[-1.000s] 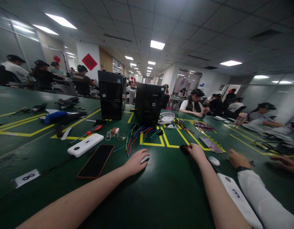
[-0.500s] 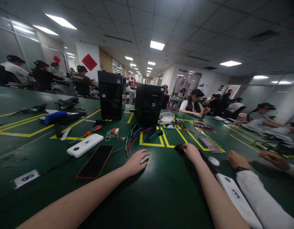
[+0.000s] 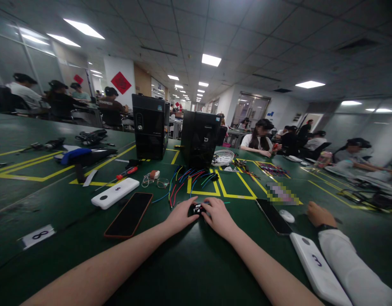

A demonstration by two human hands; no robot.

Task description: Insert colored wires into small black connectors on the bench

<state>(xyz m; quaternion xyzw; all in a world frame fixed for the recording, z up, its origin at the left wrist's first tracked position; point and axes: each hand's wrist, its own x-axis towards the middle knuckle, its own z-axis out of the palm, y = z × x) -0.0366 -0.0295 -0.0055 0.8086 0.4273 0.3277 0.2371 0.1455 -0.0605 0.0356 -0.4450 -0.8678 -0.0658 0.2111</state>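
Observation:
My left hand (image 3: pixel 180 216) and my right hand (image 3: pixel 218 216) meet at the middle of the green table (image 3: pixel 196 272). Between their fingertips sits a small black connector (image 3: pixel 196 208) with red marks; both hands pinch it. A bundle of coloured wires (image 3: pixel 183 180) lies just beyond the hands, in front of two black computer towers (image 3: pixel 200 138). A black phone with an orange rim (image 3: pixel 129 214) lies left of my left hand, beside a white box marked 8 (image 3: pixel 114 193).
Another phone (image 3: pixel 274 216) and a small white object (image 3: pixel 286 216) lie right of my hand. A neighbour's fist (image 3: pixel 320 214) and white sleeve rest beside a white box marked 3 (image 3: pixel 317 265). A red screwdriver (image 3: pixel 125 173), glasses (image 3: pixel 156 182), a white basket (image 3: pixel 223 157). Several people sit around.
My right hand has drawn back from the right with the black connector and joined my left hand at the centre. The neighbour's far hand has left the view.

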